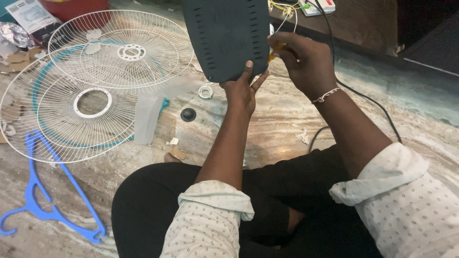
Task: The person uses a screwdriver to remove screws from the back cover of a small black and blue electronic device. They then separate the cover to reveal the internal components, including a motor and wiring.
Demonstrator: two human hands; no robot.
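Observation:
A dark grey plastic fan base cover point(227, 36) with rows of slots stands tilted up on the stone floor in front of me. My left hand point(241, 91) holds its lower edge, thumb on the face. My right hand point(303, 59) is closed around a small tool with an orange handle point(273, 53) at the cover's right edge. Only a bit of the tool shows.
Two white wire fan guards point(119, 50) point(71, 114) lie at the left, with a translucent fan blade point(147, 117). A blue hanger point(48, 200), a white ring point(205, 91), a black cap point(188, 114), a black cable point(377, 107) and a white power strip point(319, 5) are nearby.

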